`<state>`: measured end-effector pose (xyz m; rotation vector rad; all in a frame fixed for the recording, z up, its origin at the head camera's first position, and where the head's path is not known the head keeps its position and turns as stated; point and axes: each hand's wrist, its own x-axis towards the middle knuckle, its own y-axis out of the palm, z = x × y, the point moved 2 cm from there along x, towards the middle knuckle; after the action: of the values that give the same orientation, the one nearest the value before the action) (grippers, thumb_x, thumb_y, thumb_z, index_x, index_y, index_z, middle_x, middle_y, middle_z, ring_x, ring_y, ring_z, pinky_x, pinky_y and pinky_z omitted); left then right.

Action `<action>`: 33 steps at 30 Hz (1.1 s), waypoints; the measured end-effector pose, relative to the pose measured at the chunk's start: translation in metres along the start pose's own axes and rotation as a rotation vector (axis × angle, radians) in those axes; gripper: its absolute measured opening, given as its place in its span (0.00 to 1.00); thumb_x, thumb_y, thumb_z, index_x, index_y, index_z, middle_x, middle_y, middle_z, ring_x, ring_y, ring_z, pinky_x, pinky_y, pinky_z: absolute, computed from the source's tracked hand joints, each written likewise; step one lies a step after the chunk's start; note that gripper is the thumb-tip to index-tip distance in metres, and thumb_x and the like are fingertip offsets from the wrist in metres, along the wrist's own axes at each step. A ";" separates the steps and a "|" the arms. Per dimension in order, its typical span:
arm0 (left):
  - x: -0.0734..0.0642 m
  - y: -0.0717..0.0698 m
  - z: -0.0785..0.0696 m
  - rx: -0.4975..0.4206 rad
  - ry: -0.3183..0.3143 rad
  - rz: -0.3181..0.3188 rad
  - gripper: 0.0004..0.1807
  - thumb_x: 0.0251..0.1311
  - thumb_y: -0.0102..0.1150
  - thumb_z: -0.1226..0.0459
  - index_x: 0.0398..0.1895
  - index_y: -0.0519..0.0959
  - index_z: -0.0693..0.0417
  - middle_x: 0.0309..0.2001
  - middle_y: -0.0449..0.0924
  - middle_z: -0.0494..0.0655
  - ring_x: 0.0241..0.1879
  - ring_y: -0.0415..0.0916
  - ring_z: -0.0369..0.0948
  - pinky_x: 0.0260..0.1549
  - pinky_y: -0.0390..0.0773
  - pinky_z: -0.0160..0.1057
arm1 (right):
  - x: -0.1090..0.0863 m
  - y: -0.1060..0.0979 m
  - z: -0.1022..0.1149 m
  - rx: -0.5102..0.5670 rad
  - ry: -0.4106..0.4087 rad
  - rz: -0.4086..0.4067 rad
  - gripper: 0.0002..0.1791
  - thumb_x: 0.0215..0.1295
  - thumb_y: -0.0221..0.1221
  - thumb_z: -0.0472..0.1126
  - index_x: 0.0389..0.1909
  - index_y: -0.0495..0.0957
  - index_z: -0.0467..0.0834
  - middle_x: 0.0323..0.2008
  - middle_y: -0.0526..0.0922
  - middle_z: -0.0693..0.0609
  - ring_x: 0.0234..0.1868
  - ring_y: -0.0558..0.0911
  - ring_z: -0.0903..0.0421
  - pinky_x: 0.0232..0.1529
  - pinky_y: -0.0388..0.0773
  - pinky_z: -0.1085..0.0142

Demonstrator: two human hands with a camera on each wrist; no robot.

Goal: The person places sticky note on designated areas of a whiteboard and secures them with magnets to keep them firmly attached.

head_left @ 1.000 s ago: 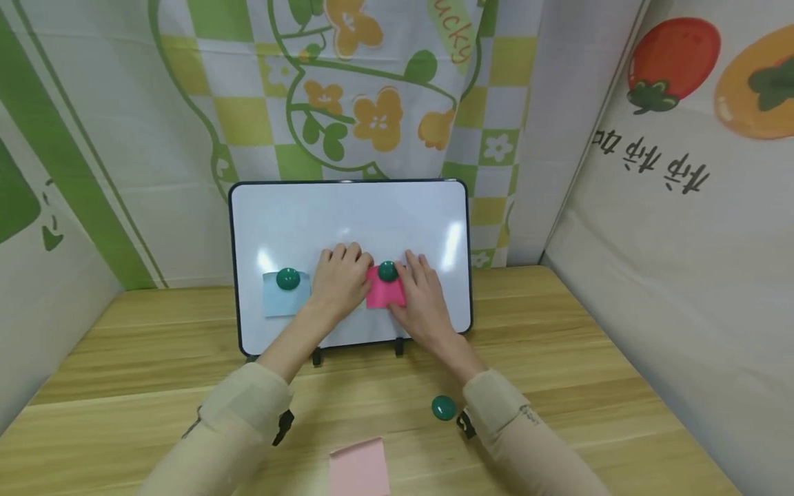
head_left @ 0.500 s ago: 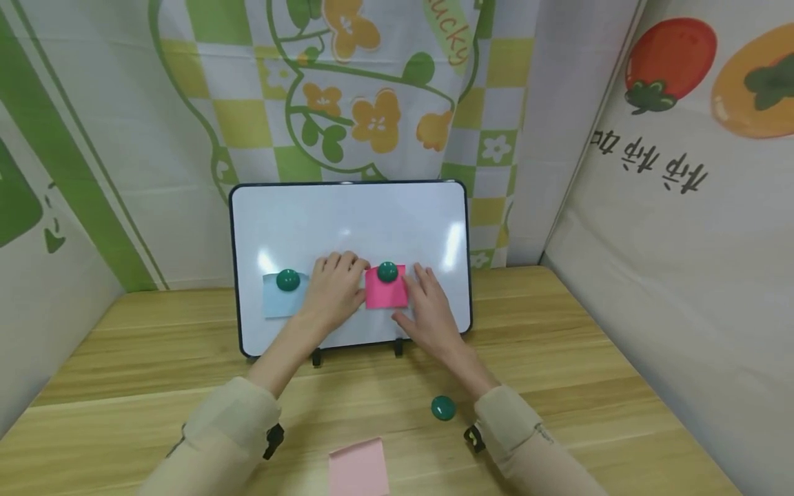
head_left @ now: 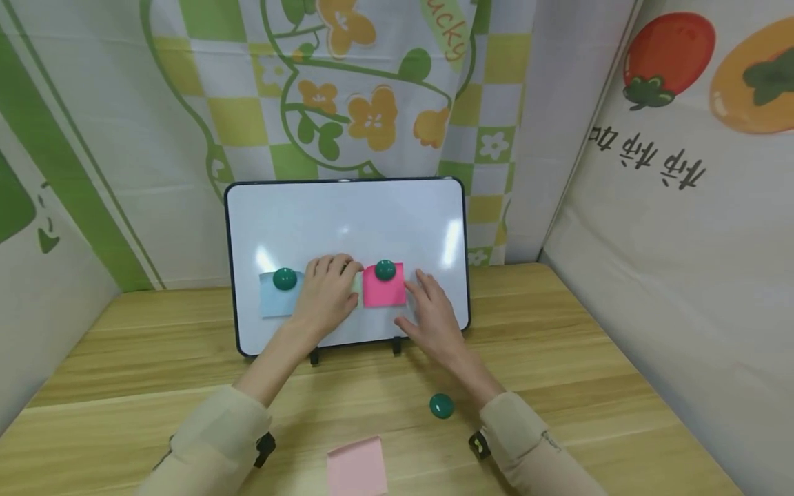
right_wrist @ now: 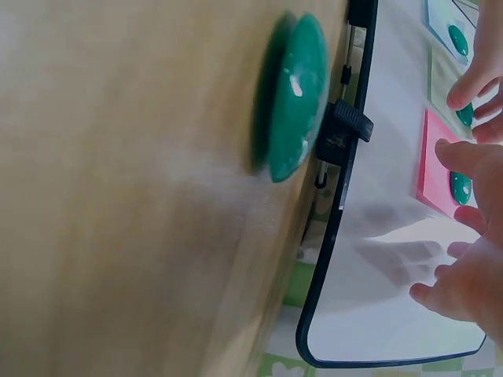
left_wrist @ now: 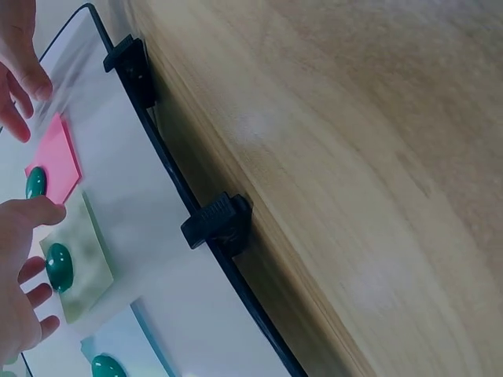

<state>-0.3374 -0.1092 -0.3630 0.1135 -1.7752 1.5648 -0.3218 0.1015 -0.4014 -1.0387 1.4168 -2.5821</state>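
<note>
A whiteboard (head_left: 403,213) leans upright on the table with a row of notes under green magnets. My left hand (head_left: 325,296) lies over the pale green note (left_wrist: 90,255), hiding most of it in the head view. In the left wrist view its thumb is at the note's corner and its loosely bent fingers are beside the green round magnet (left_wrist: 59,269). My right hand (head_left: 434,320) spreads its fingers by the right edge of the hot pink note (head_left: 383,293), held by another magnet (head_left: 385,270). The light blue note (head_left: 276,300) with its magnet (head_left: 284,279) is at left.
A loose green magnet (head_left: 442,406) lies on the wooden table (head_left: 589,386), near my right forearm. Closer to me is a light pink note (head_left: 356,468). Black stand clips (left_wrist: 220,224) hold the board's lower edge. A patterned cloth (head_left: 248,117) hangs behind.
My right hand has drawn off the hot pink note to the right and lower. My left hand has slid left and slightly down, baring a strip of the pale green note.
</note>
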 end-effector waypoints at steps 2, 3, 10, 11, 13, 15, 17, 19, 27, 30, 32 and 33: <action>-0.003 -0.002 -0.001 0.005 0.013 0.000 0.27 0.52 0.74 0.63 0.56 0.76 0.55 0.58 0.76 0.56 0.59 0.70 0.55 0.61 0.68 0.55 | -0.002 -0.002 0.001 0.005 -0.005 -0.001 0.37 0.57 0.72 0.43 0.66 0.70 0.36 0.72 0.63 0.35 0.73 0.63 0.36 0.72 0.62 0.45; -0.004 -0.003 -0.002 0.008 0.020 0.000 0.28 0.51 0.74 0.62 0.56 0.76 0.55 0.58 0.76 0.56 0.59 0.69 0.55 0.61 0.68 0.55 | -0.003 -0.003 0.002 0.009 -0.008 0.000 0.37 0.57 0.72 0.43 0.66 0.70 0.36 0.72 0.63 0.35 0.73 0.64 0.37 0.72 0.63 0.45; -0.016 -0.009 -0.013 -0.009 0.072 0.036 0.31 0.51 0.75 0.60 0.58 0.75 0.55 0.59 0.75 0.57 0.61 0.70 0.55 0.65 0.66 0.58 | -0.008 -0.008 0.002 0.033 0.028 0.032 0.38 0.56 0.72 0.44 0.66 0.70 0.37 0.72 0.64 0.36 0.72 0.65 0.37 0.70 0.65 0.45; -0.017 -0.010 -0.015 -0.017 0.075 0.046 0.31 0.51 0.75 0.59 0.58 0.74 0.55 0.60 0.75 0.57 0.61 0.70 0.55 0.66 0.65 0.59 | -0.009 -0.009 0.001 0.043 0.041 0.044 0.38 0.56 0.72 0.44 0.66 0.70 0.37 0.72 0.64 0.37 0.72 0.66 0.38 0.70 0.65 0.45; -0.020 -0.012 -0.018 -0.031 0.077 0.066 0.31 0.51 0.75 0.59 0.59 0.74 0.55 0.61 0.75 0.57 0.62 0.69 0.55 0.67 0.64 0.60 | -0.012 -0.009 0.001 0.068 0.065 0.072 0.38 0.56 0.72 0.45 0.67 0.70 0.38 0.73 0.63 0.38 0.72 0.65 0.38 0.70 0.65 0.44; -0.022 -0.014 -0.020 -0.034 0.073 0.089 0.31 0.51 0.75 0.58 0.59 0.75 0.54 0.62 0.74 0.58 0.63 0.68 0.56 0.67 0.63 0.60 | -0.015 -0.009 0.000 0.085 0.080 0.098 0.38 0.57 0.72 0.45 0.67 0.69 0.39 0.74 0.62 0.39 0.72 0.65 0.39 0.70 0.65 0.44; -0.025 -0.015 -0.022 -0.028 0.073 0.110 0.31 0.52 0.74 0.57 0.59 0.75 0.53 0.63 0.73 0.58 0.63 0.68 0.56 0.68 0.62 0.61 | -0.018 -0.009 0.000 0.093 0.094 0.120 0.38 0.58 0.71 0.46 0.68 0.68 0.39 0.74 0.61 0.40 0.73 0.63 0.39 0.70 0.64 0.44; -0.028 -0.017 -0.024 -0.032 0.079 0.129 0.30 0.52 0.74 0.56 0.58 0.75 0.53 0.64 0.72 0.58 0.64 0.67 0.57 0.68 0.62 0.62 | -0.020 -0.009 -0.002 0.095 0.097 0.125 0.38 0.59 0.70 0.46 0.68 0.69 0.39 0.74 0.61 0.40 0.74 0.63 0.40 0.71 0.64 0.45; -0.042 -0.020 -0.028 -0.068 0.146 0.159 0.27 0.49 0.76 0.56 0.53 0.77 0.50 0.62 0.72 0.55 0.62 0.67 0.56 0.65 0.64 0.64 | -0.026 -0.014 -0.004 0.110 0.077 0.131 0.38 0.59 0.70 0.45 0.68 0.68 0.38 0.74 0.61 0.38 0.74 0.62 0.38 0.71 0.64 0.44; -0.045 -0.020 -0.028 -0.086 0.151 0.187 0.26 0.50 0.76 0.56 0.52 0.78 0.50 0.61 0.73 0.53 0.63 0.67 0.56 0.66 0.62 0.64 | -0.028 -0.016 -0.008 0.128 0.086 0.158 0.39 0.59 0.70 0.45 0.68 0.68 0.38 0.73 0.62 0.37 0.74 0.62 0.38 0.71 0.63 0.45; -0.047 -0.020 -0.029 -0.108 0.154 0.209 0.27 0.50 0.76 0.55 0.53 0.78 0.50 0.61 0.73 0.53 0.63 0.67 0.55 0.67 0.61 0.64 | -0.031 -0.017 -0.011 0.136 0.107 0.188 0.39 0.58 0.71 0.45 0.69 0.67 0.38 0.74 0.61 0.38 0.75 0.61 0.39 0.72 0.61 0.45; -0.047 -0.021 -0.029 -0.120 0.156 0.221 0.27 0.50 0.76 0.55 0.53 0.78 0.50 0.61 0.73 0.53 0.63 0.67 0.55 0.67 0.61 0.64 | -0.032 -0.018 -0.012 0.140 0.115 0.201 0.40 0.58 0.71 0.45 0.69 0.67 0.38 0.74 0.61 0.38 0.75 0.61 0.39 0.72 0.61 0.45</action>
<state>-0.2792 -0.1076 -0.3742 -0.2636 -1.8001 1.5671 -0.2985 0.1310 -0.4101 -0.7021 1.2667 -2.5854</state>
